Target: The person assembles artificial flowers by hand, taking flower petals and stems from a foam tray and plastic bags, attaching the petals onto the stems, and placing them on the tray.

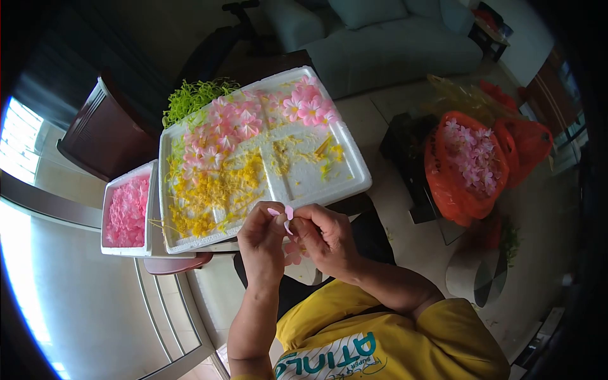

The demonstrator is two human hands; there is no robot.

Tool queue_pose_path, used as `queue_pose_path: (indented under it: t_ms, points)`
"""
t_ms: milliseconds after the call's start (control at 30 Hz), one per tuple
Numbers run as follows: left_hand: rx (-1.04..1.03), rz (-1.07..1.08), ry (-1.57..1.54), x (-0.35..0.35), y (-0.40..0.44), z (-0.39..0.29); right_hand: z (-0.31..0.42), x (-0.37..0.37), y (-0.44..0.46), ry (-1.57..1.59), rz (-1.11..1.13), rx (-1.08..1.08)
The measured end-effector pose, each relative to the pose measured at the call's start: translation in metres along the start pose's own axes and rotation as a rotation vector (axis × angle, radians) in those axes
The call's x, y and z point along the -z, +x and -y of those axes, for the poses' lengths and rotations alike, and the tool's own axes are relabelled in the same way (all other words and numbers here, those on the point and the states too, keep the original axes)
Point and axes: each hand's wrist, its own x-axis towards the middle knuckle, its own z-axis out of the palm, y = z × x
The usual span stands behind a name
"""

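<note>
My left hand (261, 235) and my right hand (326, 239) meet in front of my body, just off the near edge of a white foam tray (358, 183). Between their fingertips is a pale pink artificial flower (289, 214), its petals showing between the thumbs. Both hands are closed in a pinch on it. Lower down, more pink petals (292, 253) show between my wrists. In the tray lie pink flowers (221, 120), yellow flower centres (218, 193) and a cluster of assembled pink flowers (310, 107) at the far right corner.
Green plastic stems (196, 100) lie at the tray's far left corner. A smaller foam box (126, 212) of pink petals stands on the left, near a brown chair (111, 136). On the right, a red plastic bag (443, 183) holds pink flowers. A sofa (392, 54) stands behind.
</note>
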Motion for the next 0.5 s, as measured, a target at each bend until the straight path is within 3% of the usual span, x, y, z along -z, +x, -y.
queue_pose_path:
  t_ms: [67,167,233,333,433,500]
  points:
    - [0.001,0.005,0.034,-0.007,0.004,0.005,0.003,0.010,0.002,0.011,-0.024,-0.009]
    - [0.125,-0.036,-0.160,-0.015,0.006,-0.006,0.011,0.029,0.006,0.096,-0.019,-0.072]
    - [-0.014,0.029,-0.044,-0.018,0.014,-0.002,0.018,0.049,0.009,0.330,0.056,-0.087]
    - [-0.138,0.049,-0.042,-0.037,0.012,-0.009,0.015,0.104,0.008,0.006,-0.085,0.001]
    - [-0.199,-0.110,0.254,-0.021,0.013,-0.010,0.000,0.181,0.007,-0.211,-0.428,0.080]
    - [-0.215,-0.151,0.321,-0.001,0.016,-0.002,-0.024,0.263,0.010,-0.711,-0.519,0.181]
